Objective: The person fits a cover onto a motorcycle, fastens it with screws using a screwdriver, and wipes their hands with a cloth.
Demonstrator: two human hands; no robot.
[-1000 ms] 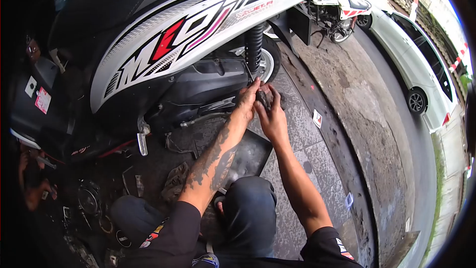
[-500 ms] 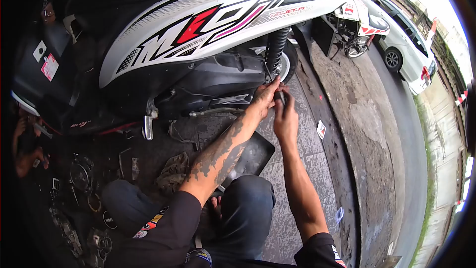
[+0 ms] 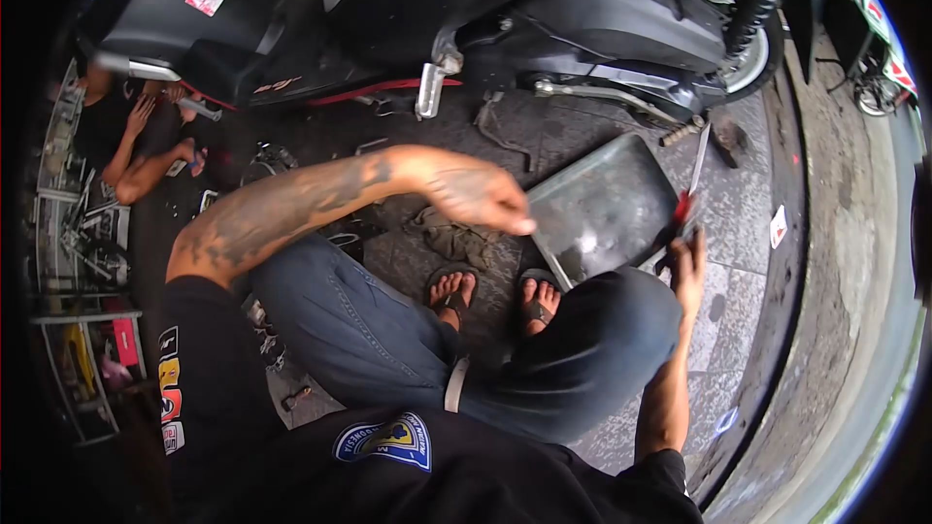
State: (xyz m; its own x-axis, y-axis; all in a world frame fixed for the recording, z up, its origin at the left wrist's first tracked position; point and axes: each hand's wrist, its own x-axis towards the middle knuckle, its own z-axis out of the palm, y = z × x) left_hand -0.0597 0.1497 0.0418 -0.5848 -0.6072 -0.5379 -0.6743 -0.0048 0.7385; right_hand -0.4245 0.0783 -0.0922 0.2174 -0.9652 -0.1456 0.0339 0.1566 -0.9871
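Note:
My right hand point(image 3: 687, 277), at the right of the head view beside my knee, grips what looks like a red-handled screwdriver point(image 3: 685, 204). Its long metal shaft points up toward the scooter's rear; the handle is blurred. My left hand point(image 3: 476, 194) hangs over the left edge of a dark metal tray point(image 3: 602, 209), back of the hand up. Its fingers look bent together, and whatever they may hold is hidden. Beyond the hands stands a scooter point(image 3: 602, 19) with its kick lever point(image 3: 612, 100) along the lower side.
A crumpled rag point(image 3: 451, 238) lies left of the tray. A dark lump point(image 3: 730, 144) sits on the pavement near the rear wheel point(image 3: 757, 63). At the far left another person point(image 3: 136, 136) crouches by the scooter's front. Loose parts lie on the ground between us.
Both hands have come away from the shock absorber, the left toward the tray and the right down beside my knee. The view has tilted down and left; a red-handled tool now shows.

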